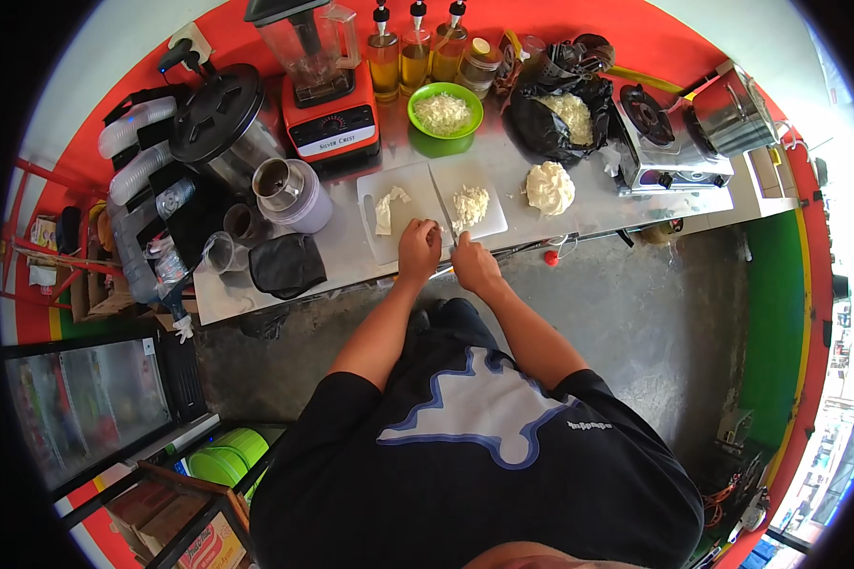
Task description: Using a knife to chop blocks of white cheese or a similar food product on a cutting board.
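My right hand grips the handle of a kitchen knife, whose blade points away across a white cutting board. My left hand is just left of the knife near the board's front edge, fingers curled; whether they hold a small piece cannot be told. Chopped pale vegetable bits lie right of the blade, and larger pale pieces lie at the left. A pale, ruffled vegetable head sits right of the board. Behind the board, a green bowl holds pale shreds.
A red blender, oil pump bottles and a white bucket stand on the metal table. At the right are a black plastic bag of pale shreds and a gas stove. A black cloth item lies front left.
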Tool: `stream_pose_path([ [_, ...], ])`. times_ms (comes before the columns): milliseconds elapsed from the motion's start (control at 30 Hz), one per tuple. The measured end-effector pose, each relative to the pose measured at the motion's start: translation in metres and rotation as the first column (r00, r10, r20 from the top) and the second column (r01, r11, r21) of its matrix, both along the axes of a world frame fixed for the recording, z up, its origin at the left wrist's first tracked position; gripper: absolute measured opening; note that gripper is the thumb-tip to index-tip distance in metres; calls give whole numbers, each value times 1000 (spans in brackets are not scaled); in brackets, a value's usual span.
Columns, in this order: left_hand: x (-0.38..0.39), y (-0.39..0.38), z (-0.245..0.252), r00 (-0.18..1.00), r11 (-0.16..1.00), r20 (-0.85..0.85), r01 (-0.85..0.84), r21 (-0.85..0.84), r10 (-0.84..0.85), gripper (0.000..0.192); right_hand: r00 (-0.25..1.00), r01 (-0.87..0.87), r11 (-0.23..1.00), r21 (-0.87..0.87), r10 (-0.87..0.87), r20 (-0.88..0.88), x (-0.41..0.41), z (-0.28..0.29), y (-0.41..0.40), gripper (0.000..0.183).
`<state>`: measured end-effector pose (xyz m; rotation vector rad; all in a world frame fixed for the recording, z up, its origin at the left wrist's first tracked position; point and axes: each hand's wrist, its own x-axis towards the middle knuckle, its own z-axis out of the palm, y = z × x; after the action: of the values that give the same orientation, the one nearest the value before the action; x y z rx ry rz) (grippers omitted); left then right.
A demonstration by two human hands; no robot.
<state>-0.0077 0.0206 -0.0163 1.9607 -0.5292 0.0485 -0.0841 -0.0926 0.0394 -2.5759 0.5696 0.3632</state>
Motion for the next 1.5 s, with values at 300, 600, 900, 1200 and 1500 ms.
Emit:
stream_pose_path([
  [300, 0, 0, -3, 1000, 999, -22, -12, -32, 11, 3, 997, 8, 1000, 20, -6, -73, 5, -9, 8, 25],
  [600, 1, 0, -4, 1000, 1000, 25, -14, -14, 15, 1, 989, -38, 999, -16, 35, -144, 17, 7, 12, 29],
  [900, 1, -1, -3, 1000, 999, -21, -4, -38, 3, 3, 1000, -10, 999, 32, 10, -18, 23, -9, -2, 31],
  [1200, 26, 18, 4, 993, 989, -89, -94, -117, 84, 5, 989, -135, 979, 151, 125, 75, -7, -32, -3, 33],
  [1500, 54, 61, 10, 915, 918, 341, -309, 248, 216, 39, 1000, -25, 992, 126, 23, 13, 1, -22, -32, 36],
])
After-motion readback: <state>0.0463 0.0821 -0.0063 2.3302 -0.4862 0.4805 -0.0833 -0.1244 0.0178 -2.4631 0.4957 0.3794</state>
